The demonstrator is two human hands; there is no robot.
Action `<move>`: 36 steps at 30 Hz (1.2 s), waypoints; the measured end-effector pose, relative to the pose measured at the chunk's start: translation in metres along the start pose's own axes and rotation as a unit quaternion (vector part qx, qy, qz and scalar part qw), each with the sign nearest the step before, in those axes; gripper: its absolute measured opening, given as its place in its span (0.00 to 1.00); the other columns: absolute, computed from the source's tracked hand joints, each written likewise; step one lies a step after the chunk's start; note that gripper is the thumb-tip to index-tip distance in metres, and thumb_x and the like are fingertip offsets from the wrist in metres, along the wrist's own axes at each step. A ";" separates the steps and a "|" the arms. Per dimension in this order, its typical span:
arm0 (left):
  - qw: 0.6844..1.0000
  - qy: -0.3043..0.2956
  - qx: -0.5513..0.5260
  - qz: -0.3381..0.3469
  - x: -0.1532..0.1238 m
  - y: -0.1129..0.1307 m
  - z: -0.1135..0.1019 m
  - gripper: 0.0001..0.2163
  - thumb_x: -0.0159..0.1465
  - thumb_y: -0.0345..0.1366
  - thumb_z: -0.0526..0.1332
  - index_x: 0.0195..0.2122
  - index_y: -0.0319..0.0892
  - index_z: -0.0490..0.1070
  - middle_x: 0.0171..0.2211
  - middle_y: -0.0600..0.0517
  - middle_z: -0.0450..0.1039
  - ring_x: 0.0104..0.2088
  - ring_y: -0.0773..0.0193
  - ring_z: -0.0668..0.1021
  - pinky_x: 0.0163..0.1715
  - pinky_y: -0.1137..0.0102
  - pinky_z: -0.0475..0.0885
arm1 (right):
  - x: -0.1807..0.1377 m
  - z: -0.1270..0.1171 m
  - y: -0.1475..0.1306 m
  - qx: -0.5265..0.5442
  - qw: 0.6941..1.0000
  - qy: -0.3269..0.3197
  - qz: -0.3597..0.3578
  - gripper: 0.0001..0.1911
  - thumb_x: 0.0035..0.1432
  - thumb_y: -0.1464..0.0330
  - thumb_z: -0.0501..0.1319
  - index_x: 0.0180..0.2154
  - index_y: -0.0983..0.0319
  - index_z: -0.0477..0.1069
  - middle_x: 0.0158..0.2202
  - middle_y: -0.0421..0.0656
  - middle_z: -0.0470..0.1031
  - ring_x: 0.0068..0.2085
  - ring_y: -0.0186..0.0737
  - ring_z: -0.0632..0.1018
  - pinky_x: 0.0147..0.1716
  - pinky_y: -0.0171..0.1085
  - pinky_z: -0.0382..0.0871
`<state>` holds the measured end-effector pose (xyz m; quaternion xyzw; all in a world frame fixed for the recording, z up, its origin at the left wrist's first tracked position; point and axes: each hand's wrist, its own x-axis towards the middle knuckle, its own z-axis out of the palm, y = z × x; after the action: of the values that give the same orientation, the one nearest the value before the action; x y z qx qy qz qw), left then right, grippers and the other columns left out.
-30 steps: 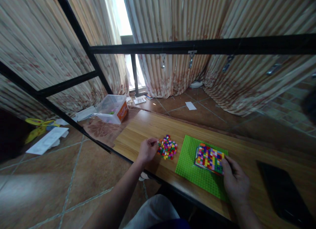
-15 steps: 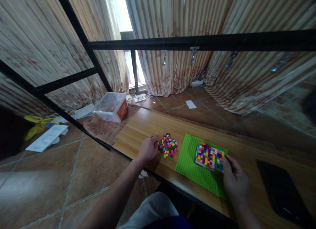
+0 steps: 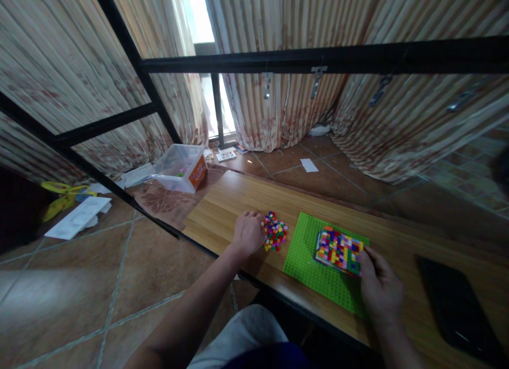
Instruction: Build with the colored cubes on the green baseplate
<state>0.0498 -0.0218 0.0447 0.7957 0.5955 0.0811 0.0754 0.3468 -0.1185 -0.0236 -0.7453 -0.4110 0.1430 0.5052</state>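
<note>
A small loose pile of multicoloured toy bricks (image 3: pixel 275 232) lies on the wooden table. At its left edge is my left hand (image 3: pixel 248 233), with its fingers curled together and pointing down; the fingertips, and whatever may be in them, are hidden. My right hand (image 3: pixel 382 284) grips the right end of a rectangular block built of toy bricks (image 3: pixel 338 248), thumb on top and fingers behind. Small bricks of many colours cover the block's top. It sits over a green studded baseplate (image 3: pixel 304 252), tilted slightly; whether it touches the plate I cannot tell.
A dark flat object (image 3: pixel 453 300) lies at the right of the wooden table (image 3: pixel 238 191). Black metal bars (image 3: pixel 278 61) cross beyond it, with clips hanging down. On the floor are a clear plastic box (image 3: pixel 178 167), a white moulded tray (image 3: pixel 79 218) and papers.
My left hand has shifted slightly right and its fingers have curled in beside the pile. My right hand keeps its grip on the block. The view has tilted a little.
</note>
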 end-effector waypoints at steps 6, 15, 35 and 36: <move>1.000 0.000 0.016 0.004 0.004 -0.001 0.003 0.10 0.64 0.31 0.54 0.39 0.43 0.75 0.39 0.46 0.77 0.41 0.57 0.76 0.47 0.64 0.67 | 0.000 0.000 -0.005 0.005 1.000 0.004 0.007 0.32 0.55 0.46 0.59 0.48 0.65 0.77 0.44 0.52 0.80 0.45 0.51 0.79 0.46 0.47 0.70; 1.000 0.005 0.000 0.001 0.003 0.000 -0.001 0.08 0.63 0.31 0.56 0.39 0.42 0.75 0.40 0.45 0.77 0.44 0.55 0.75 0.47 0.62 0.67 | -0.001 0.000 -0.010 0.010 1.000 0.003 0.006 0.31 0.55 0.46 0.59 0.47 0.64 0.77 0.43 0.51 0.80 0.43 0.49 0.79 0.44 0.45 0.71; 0.572 -0.018 -0.780 -0.253 -0.012 -0.017 -0.008 0.09 0.51 0.22 0.65 0.34 0.36 0.74 0.32 0.47 0.80 0.32 0.67 0.80 0.38 0.73 0.75 | 0.000 -0.001 -0.013 -0.014 1.000 0.008 0.001 0.33 0.55 0.45 0.58 0.47 0.65 0.77 0.43 0.52 0.80 0.43 0.50 0.79 0.45 0.45 0.71; 0.574 -0.021 -0.778 -0.254 -0.013 -0.018 -0.008 0.09 0.52 0.23 0.65 0.35 0.36 0.74 0.32 0.47 0.80 0.32 0.67 0.81 0.39 0.72 0.76 | 0.000 -0.001 -0.013 -0.016 1.000 0.009 -0.001 0.33 0.55 0.44 0.57 0.47 0.65 0.77 0.42 0.52 0.80 0.43 0.50 0.79 0.44 0.45 0.71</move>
<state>0.0281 -0.0288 0.0478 0.2487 0.4799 0.4740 0.6951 0.3416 -0.1176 -0.0119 -0.7543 -0.4096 0.1291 0.4966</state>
